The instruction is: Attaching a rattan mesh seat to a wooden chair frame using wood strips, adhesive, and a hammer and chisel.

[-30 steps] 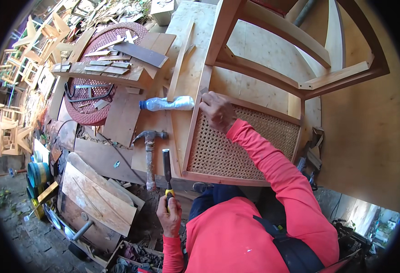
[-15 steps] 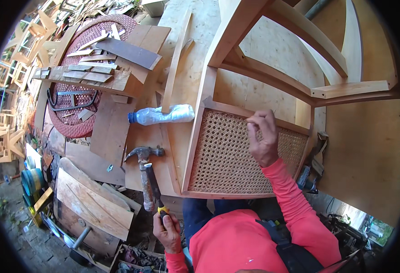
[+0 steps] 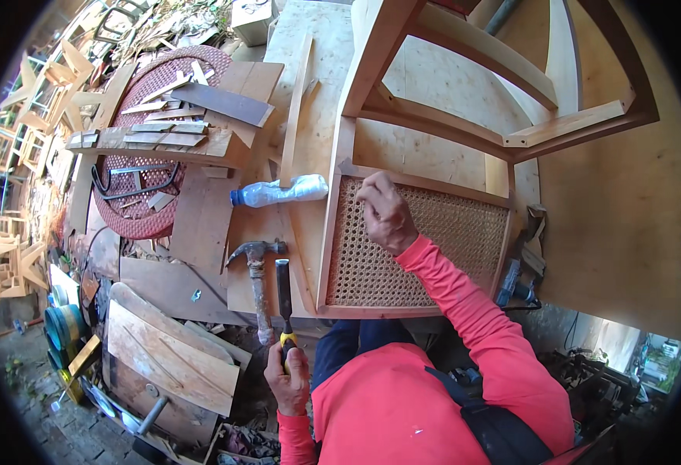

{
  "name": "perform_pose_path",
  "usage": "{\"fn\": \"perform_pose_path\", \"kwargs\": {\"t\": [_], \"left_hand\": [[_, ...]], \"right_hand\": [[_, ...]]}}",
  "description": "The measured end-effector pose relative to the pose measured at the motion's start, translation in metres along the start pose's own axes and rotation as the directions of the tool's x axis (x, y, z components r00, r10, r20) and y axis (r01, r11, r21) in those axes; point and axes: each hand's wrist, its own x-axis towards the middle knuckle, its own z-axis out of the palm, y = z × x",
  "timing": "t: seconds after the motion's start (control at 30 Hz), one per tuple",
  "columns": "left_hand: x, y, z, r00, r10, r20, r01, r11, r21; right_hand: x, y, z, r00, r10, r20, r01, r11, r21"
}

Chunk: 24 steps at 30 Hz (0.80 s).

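My left hand [image 3: 288,383] grips a chisel [image 3: 284,298] by its yellow and black handle, with the blade pointing away from me. Just left of the blade lies a claw hammer [image 3: 256,287] with a worn handle. Over the woven cane seat [image 3: 379,275] of a wooden chair frame [image 3: 337,190], my right hand [image 3: 389,214] is closed with the fingers curled together, close to the seat's far rail. Whatever those fingers hold, if anything, is hidden. A plastic bottle [image 3: 282,191] with a blue cap rests left of the frame, with white contents.
The chair's back [image 3: 464,136] rises at the far right. Thin wood strips [image 3: 297,108] and boards [image 3: 201,201] cover the left side. A red woven round seat [image 3: 135,221] carries offcuts and a hacksaw-like metal frame [image 3: 135,184]. A power tool [image 3: 519,287] sits right of the chair.
My right hand has moved left along the far rail of the cane seat. The chisel has turned more upright and its blade now stands apart from the hammer. The whole view has shifted somewhat.
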Motion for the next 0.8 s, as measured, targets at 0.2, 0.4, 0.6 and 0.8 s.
{"fn": "perform_pose_path", "kwargs": {"t": [0.2, 0.4, 0.6, 0.8], "left_hand": [[0.001, -0.001, -0.009, 0.999, -0.041, -0.025, 0.04, 0.998, -0.042], [-0.004, 0.001, -0.01, 1.0, -0.005, 0.006, 0.005, 1.0, -0.016], [-0.008, -0.008, -0.013, 0.999, 0.03, 0.035, -0.03, 0.999, 0.019], [0.012, 0.008, 0.0, 0.99, 0.11, 0.087, -0.12, 0.987, 0.11]], "right_hand": [[0.007, -0.008, 0.009, 0.983, 0.173, -0.056, -0.176, 0.983, -0.058], [0.019, -0.017, 0.041, 0.966, 0.169, -0.198, -0.214, 0.948, -0.237], [0.025, -0.013, 0.055, 0.954, 0.239, -0.182, -0.291, 0.885, -0.363], [0.026, -0.011, 0.029, 0.941, 0.306, -0.146, -0.338, 0.872, -0.353]]}}
